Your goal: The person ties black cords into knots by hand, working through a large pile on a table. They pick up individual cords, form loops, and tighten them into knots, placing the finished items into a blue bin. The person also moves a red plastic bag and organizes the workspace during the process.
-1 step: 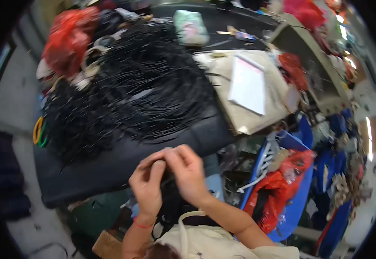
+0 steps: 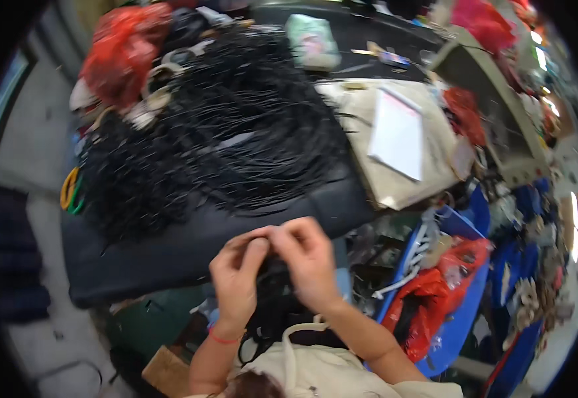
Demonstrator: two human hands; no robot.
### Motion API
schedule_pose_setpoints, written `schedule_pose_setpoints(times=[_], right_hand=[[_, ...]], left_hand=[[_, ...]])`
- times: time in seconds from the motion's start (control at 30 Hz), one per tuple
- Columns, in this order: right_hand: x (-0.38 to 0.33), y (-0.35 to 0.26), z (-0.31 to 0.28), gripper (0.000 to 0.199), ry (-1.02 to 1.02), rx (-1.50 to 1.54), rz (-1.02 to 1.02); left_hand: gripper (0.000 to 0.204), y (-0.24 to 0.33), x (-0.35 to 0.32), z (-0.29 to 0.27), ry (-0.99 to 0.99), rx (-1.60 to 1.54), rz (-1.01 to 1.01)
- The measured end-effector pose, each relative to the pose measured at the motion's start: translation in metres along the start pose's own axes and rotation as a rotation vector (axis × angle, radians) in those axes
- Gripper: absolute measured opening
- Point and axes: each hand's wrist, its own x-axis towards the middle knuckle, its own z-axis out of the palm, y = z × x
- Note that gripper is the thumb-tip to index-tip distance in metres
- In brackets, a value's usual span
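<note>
My left hand [image 2: 237, 275] and my right hand [image 2: 307, 260] meet fingertip to fingertip just in front of the near edge of the black padded table [image 2: 150, 268]. Both are closed in a pinch. Whatever lies between the fingers is hidden or too small to make out. Beyond them a big tangled heap of thin black cords [image 2: 256, 142] covers much of the tabletop. A red band [image 2: 223, 338] circles my left wrist.
Right of the cords, a white paper pad [image 2: 397, 136] rests on a beige board [image 2: 428, 169]. A red plastic bag [image 2: 126, 53] sits at the far left, a pale green packet [image 2: 312, 43] at the back. A blue bin [image 2: 445, 338] holding a red bag [image 2: 428, 312] stands at my right.
The whole scene sits slightly farther right in the picture, hands included. My hands keep the same fingertip-to-fingertip pinch.
</note>
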Motion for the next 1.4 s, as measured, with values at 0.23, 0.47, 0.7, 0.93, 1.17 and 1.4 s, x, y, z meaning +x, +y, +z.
schedule_pose_setpoints(times=[0.23, 0.47, 0.7, 0.93, 1.17, 1.4], right_hand=[[0.013, -0.008, -0.012, 0.02, -0.317, -0.135, 0.126], [0.018, -0.007, -0.011, 0.023, -0.343, -0.049, 0.257], [0.026, -0.006, -0.016, 0.025, -0.331, -0.066, 0.349], [0.009, 0.005, -0.028, 0.03, -0.22, -0.109, 0.179], [-0.002, 0.005, -0.021, 0.012, -0.228, -0.096, 0.099], [-0.002, 0.002, -0.02, 0.011, -0.25, -0.27, 0.063]], left_hand=[[0.021, 0.013, 0.0, -0.021, -0.267, -0.073, -0.23], [0.019, 0.012, -0.005, -0.018, -0.303, -0.047, -0.197], [0.018, 0.004, -0.008, -0.017, -0.302, -0.062, -0.18], [0.014, -0.003, -0.001, -0.018, -0.011, -0.415, -0.14], [0.016, -0.005, -0.01, -0.011, 0.018, -0.041, -0.019], [0.016, -0.005, -0.01, -0.011, 0.074, 0.208, 0.088]])
